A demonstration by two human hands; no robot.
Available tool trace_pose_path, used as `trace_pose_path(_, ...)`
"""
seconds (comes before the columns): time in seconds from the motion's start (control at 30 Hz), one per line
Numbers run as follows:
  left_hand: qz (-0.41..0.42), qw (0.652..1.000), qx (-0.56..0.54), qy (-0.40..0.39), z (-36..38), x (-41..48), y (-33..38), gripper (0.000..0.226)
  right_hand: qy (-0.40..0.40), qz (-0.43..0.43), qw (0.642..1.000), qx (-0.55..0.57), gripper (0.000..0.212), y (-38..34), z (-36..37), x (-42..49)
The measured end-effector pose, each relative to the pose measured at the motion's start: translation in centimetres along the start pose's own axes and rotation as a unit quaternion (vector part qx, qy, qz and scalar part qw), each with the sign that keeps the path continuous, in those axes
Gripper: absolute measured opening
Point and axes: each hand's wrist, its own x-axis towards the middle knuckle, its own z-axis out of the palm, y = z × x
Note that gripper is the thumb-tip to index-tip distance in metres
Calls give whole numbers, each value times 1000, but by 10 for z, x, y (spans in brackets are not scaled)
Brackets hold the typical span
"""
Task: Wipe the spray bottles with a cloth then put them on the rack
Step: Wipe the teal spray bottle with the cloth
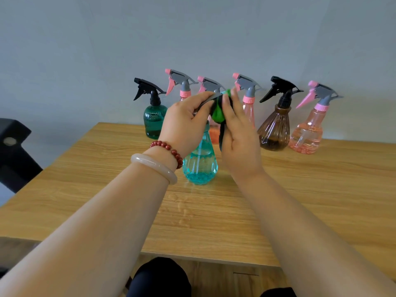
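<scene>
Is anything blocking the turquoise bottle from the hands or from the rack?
Nothing visible: the left hand grips the head of the clear turquoise spray bottle, the right hand presses a green cloth on it. No rack is in view.

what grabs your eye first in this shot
At centre, the left hand grips the head of a teal bottle on the table, while the right hand presses a green-and-black cloth against it. Behind, six more stand along the wall, a green bottle leftmost.
</scene>
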Motion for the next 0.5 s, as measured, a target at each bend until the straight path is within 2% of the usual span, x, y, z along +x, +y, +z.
trace_pose_path(0.13, -8, 1000, 24, -8, -1, 2, -1, 29, -70, 46, 995, -59, 53, 18, 2, -31)
trace_pose_path(0.2, -2, 1000, 25, -11, -1, 1, -1, 29, -88, 85, 991, -54, 51, 21, -1, -34)
trace_pose_path(0.37, 0, 1000, 26, -8, -1, 2, 0, 28, 107, 63, 992, -11, 43, 2, -2, -13)
trace_pose_path(0.5, 3, 1000, 25, -12, -2, 2, -2, 29, 168, 53, 984, -4, 36, -2, -2, -1)
